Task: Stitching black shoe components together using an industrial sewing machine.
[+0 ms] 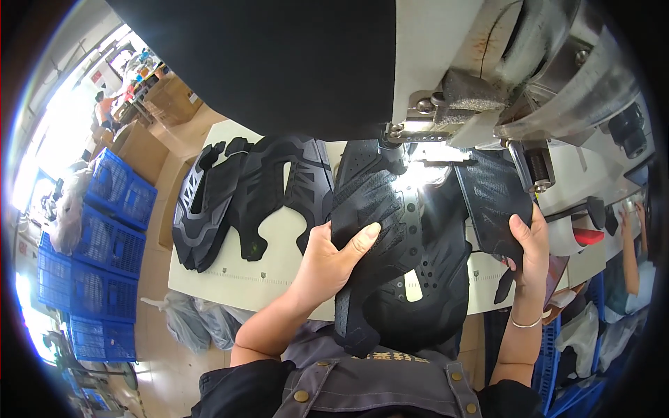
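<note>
A black textured shoe upper (pixel 376 209) lies spread under the lit head of a sewing machine (pixel 428 129), its lower end hanging over the table's near edge. My left hand (pixel 333 259) grips its left side, thumb on top and fingers hidden beneath. On the other side, my right hand (pixel 531 244) pinches the right flap of the upper between thumb and fingers. Bright lamp glare hides the spot below the machine's needle. Left of my left hand lie more black and grey shoe uppers (pixel 268 188), with a stacked pile (pixel 202 223) farther left.
The pale worktable (pixel 216 285) has a ruler scale near its front edge. Blue crates (pixel 104 240) are stacked at the left, with cardboard boxes (pixel 167 101) behind. Plastic bags (pixel 191 320) hang below the table. Another person's arm (pixel 629 254) shows at far right.
</note>
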Demonstrator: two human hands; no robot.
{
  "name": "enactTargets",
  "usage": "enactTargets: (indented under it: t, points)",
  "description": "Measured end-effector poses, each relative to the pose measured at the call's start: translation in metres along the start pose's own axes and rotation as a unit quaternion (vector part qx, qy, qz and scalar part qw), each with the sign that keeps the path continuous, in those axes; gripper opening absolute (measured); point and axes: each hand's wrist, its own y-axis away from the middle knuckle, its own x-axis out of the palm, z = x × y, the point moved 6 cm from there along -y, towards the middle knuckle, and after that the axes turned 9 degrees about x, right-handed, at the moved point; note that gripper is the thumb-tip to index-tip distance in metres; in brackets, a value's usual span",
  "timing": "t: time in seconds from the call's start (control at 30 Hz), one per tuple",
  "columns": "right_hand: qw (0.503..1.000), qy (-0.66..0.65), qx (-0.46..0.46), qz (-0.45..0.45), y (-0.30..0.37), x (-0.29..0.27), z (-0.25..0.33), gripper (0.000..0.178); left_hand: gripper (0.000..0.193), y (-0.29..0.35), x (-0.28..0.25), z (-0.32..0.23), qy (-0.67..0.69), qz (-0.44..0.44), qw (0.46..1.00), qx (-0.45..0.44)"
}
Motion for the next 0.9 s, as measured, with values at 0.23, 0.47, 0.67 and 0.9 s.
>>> enactTargets:
  t: [0.23, 0.47, 0.67, 0.9]
  points:
    - [0.998, 0.03, -0.05, -0.025, 0.005, -0.004, -0.002, 0.037, 0.021, -0.003, -0.004, 0.0, -0.018, 0.008, 0.999, -0.03]
    - [0.997, 0.035, -0.06, -0.017, 0.002, -0.001, -0.006, 0.031, 0.022, -0.009, -0.005, -0.011, -0.025, 0.012, 0.999, -0.015]
    - [0.996, 0.037, -0.079, -0.036, 0.004, 0.003, -0.004, 0.027, 0.022, -0.021, -0.011, -0.012, -0.056, 0.018, 0.997, -0.045]
    - [0.995, 0.018, -0.09, -0.044, -0.001, 0.011, -0.004, 0.027, 0.022, -0.037, -0.013, -0.013, -0.034, 0.005, 0.999, -0.01]
